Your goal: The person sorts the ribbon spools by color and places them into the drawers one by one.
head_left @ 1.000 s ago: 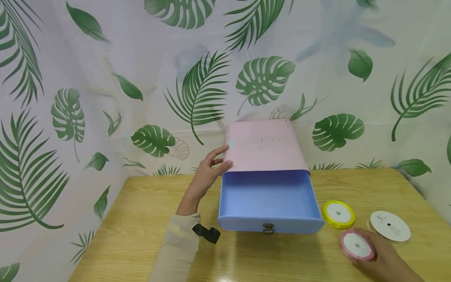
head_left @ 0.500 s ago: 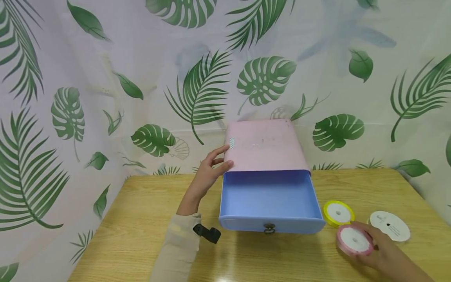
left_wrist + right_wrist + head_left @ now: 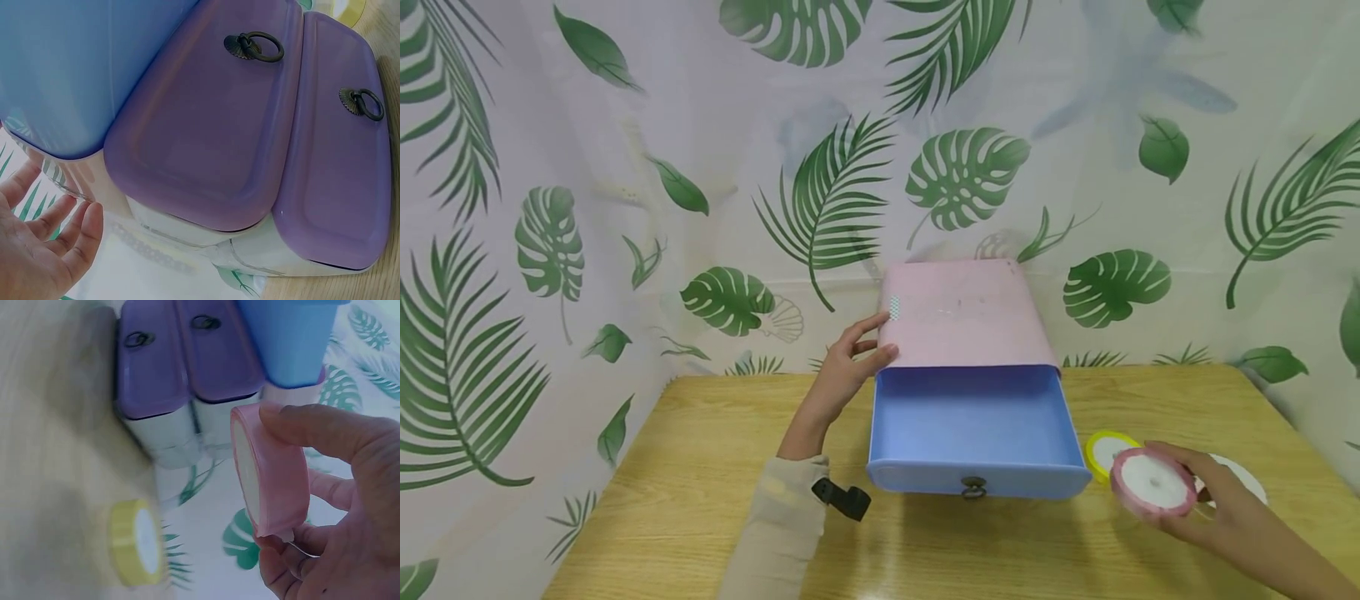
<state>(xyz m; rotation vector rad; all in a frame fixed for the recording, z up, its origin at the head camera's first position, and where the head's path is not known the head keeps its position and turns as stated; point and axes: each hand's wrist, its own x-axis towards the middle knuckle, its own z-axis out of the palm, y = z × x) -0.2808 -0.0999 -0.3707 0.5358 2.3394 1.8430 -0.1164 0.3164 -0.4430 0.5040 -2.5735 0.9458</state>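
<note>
A small chest of drawers with a pink top (image 3: 962, 321) stands against the leafy backdrop. Its blue top drawer (image 3: 979, 482) is pulled out, and nothing lies inside. Below it, the left wrist view shows two closed purple drawers (image 3: 200, 125) with dark ring pulls. My left hand (image 3: 838, 379) rests its fingertips on the left side of the chest. My right hand (image 3: 1236, 517) grips a spool of pink ribbon (image 3: 1153, 482), thumb on one edge and fingers on the other, held above the table to the right of the open drawer.
A spool of yellow ribbon (image 3: 1099, 452) lies on the wooden table (image 3: 715, 492) beside the drawer, partly behind the pink one. Farther right is a white spool (image 3: 1246, 482), mostly hidden by my right hand. The leaf-print backdrop (image 3: 647, 108) rises behind the table.
My right hand has lifted the pink ribbon spool and brought it slightly up and left, over the edge of the yellow spool in view. The left hand stays on the chest.
</note>
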